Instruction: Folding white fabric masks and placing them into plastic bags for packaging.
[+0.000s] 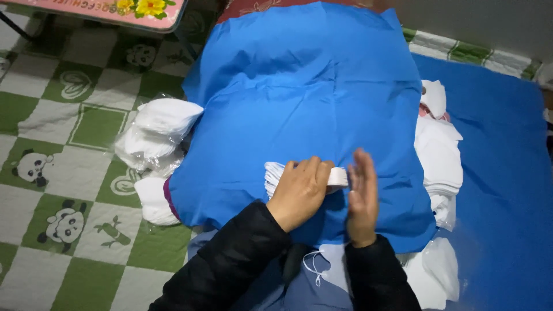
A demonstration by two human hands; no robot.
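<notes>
A small stack of white face masks (275, 175) lies on a blue cloth (305, 98) draped over a raised surface. My left hand (299, 193) is clamped over the top of the stack, gripping it. My right hand (362, 198) stands flat and upright, fingers straight, pressed against the stack's right end. Both arms wear black sleeves.
A clear bag of white masks (154, 133) lies at the cloth's left edge, with more white masks (151, 198) below it. Another white pile (439, 158) sits at the right on a blue sheet (507, 190). A green-and-white panda mat (63, 173) covers the floor. A low table (103, 10) stands top left.
</notes>
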